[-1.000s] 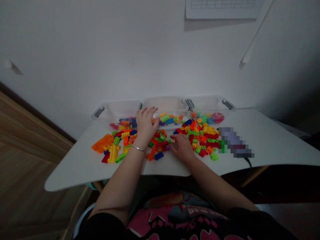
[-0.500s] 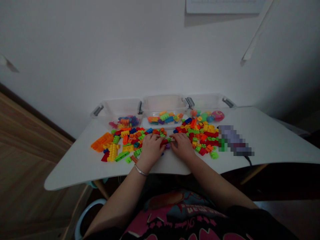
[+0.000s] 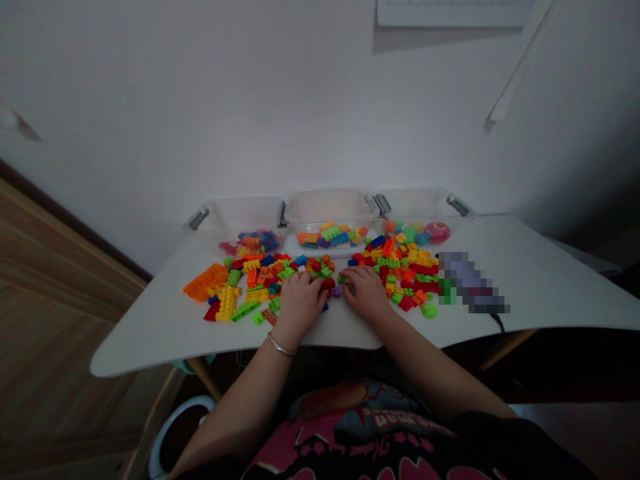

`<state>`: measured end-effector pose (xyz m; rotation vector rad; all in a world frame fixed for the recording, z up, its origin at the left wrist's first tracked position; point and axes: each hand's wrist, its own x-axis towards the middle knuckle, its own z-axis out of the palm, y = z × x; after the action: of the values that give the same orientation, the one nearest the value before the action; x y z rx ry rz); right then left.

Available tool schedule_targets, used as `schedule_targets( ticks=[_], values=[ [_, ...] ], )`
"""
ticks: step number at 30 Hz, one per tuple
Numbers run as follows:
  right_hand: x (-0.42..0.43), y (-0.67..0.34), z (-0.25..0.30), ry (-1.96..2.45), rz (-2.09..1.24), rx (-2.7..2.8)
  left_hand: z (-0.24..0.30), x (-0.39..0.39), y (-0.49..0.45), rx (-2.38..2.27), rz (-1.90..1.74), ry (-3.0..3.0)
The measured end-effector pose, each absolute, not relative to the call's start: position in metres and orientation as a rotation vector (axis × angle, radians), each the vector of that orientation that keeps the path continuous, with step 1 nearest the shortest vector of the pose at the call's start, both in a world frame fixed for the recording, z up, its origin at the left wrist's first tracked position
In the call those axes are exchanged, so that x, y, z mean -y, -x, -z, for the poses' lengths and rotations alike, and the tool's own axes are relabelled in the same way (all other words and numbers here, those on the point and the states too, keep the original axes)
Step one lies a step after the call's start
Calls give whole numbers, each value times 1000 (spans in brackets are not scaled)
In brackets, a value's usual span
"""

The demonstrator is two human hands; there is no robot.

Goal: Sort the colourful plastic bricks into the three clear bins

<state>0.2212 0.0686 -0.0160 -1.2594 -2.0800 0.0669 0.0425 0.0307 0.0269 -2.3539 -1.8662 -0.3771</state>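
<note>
Shirt, black with pink print, filled the foreground below the near edge of the white tabletop. Just beyond the middle of that edge, both hands were seen from the back, side by side and apart. A silver bracelet circled the left wrist. The left hand had its thumb and fingers clamped on a red brick; the right hand had its fingers closed on a small green brick, partly hidden by them. A purple brick lay between the hands. Toward the tabletop's left edge lay a yellow studded piece and, just behind it, a larger orange piece. Loose mixed bricks formed a left heap and a right heap flanking the hands. Toward the right edge rested a greyish object, masked by coarse squares, with a dark cable. Along the far edge stood a left tub, a middle tub and a right tub, all transparent and containing coloured pieces. Behind them rose a pale wall, bearing a paper sheet.
</note>
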Motion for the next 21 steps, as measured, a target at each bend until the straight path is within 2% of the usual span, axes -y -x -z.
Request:
schedule_targets(
  ticks=[9, 21],
  values=[
    [-66, -221, 12, 1076, -74, 2158, -23, -31, -48, 1810, 365, 2393],
    [-65, -221, 11, 1191, -4, 2072, -23, -33, -52, 1871, 363, 2403]
  ],
)
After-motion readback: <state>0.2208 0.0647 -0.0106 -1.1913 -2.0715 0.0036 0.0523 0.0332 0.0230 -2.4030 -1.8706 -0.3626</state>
